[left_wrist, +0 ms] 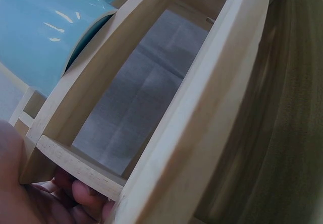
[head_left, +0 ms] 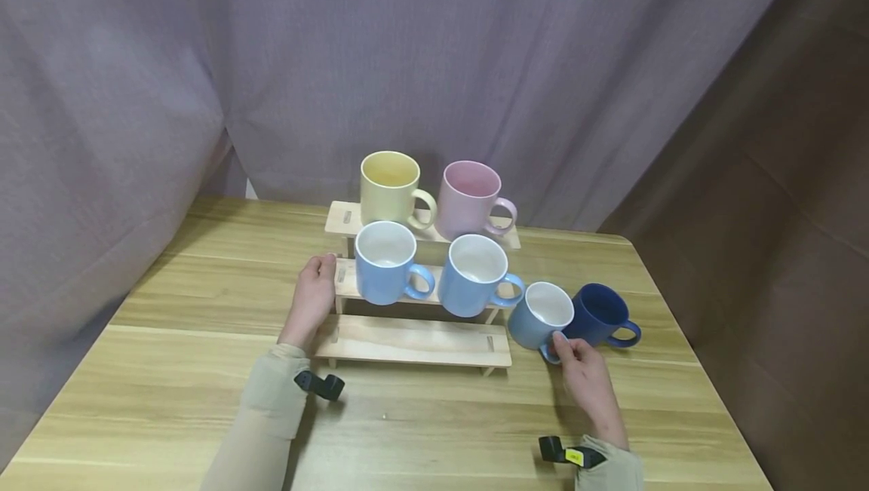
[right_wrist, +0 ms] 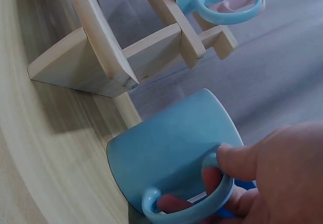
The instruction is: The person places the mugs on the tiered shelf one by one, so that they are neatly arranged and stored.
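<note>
My right hand (head_left: 589, 382) pinches the handle of a light blue mug (head_left: 526, 323) beside the right end of a three-tier wooden rack (head_left: 421, 340). In the right wrist view, the thumb presses the top of that handle and fingers pass through its loop; the mug's base (right_wrist: 115, 176) is at the tabletop. At the rack's left end, my left hand (head_left: 314, 295) grips the middle tier, fingers curled around the side support (left_wrist: 81, 166). Two more light blue mugs (head_left: 385, 272) stand on the middle tier, handles to the right. No mug stands on the bottom tier.
A yellow mug (head_left: 387, 201) and a pink mug (head_left: 465, 208) stand on the top tier. Close behind the held mug is a dark blue mug (head_left: 597, 317) on the wooden table (head_left: 421, 431). A grey curtain (head_left: 421, 61) hangs behind the table, and brown cloth (head_left: 781, 212) at the right.
</note>
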A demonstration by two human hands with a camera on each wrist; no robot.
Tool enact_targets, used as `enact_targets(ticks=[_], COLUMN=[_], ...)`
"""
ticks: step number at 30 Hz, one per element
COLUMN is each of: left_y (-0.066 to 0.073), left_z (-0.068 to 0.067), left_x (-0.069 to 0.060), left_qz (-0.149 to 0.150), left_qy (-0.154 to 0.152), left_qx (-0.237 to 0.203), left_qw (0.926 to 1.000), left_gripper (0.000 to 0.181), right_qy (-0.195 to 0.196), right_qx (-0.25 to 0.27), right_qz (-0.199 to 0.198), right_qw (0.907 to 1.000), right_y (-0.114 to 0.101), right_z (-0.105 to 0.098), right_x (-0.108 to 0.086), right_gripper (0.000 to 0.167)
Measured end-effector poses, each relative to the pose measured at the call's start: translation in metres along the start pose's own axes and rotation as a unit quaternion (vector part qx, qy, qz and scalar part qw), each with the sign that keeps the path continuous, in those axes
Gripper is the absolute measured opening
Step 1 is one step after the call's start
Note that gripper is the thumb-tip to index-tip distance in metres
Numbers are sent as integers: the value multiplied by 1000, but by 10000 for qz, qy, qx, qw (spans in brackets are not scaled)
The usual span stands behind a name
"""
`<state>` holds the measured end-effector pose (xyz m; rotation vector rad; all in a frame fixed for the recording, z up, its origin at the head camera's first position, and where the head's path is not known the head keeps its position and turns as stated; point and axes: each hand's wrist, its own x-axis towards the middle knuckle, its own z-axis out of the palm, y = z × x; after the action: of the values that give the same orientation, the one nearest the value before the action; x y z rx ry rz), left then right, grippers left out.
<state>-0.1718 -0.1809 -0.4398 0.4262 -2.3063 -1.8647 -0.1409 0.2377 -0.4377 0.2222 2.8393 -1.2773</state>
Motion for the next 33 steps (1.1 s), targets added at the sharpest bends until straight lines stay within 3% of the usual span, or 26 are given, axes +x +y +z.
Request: enact_targets(ticks=[21, 33], left_y=[-2, 0], left_z=[1, 0], left_x=[1, 0], left_qz=[7, -12], left_qy=[19, -13], left_qx=[5, 46], left_qw=[10000, 10000], left_gripper=[49, 48], right_qy=[342, 831], right_qx=[-227, -304], right_qz=[-246, -24], right_qw=[9989, 9961], right_y=[3, 3], right_z=[2, 0], right_x=[-2, -10], right_gripper=[42, 38])
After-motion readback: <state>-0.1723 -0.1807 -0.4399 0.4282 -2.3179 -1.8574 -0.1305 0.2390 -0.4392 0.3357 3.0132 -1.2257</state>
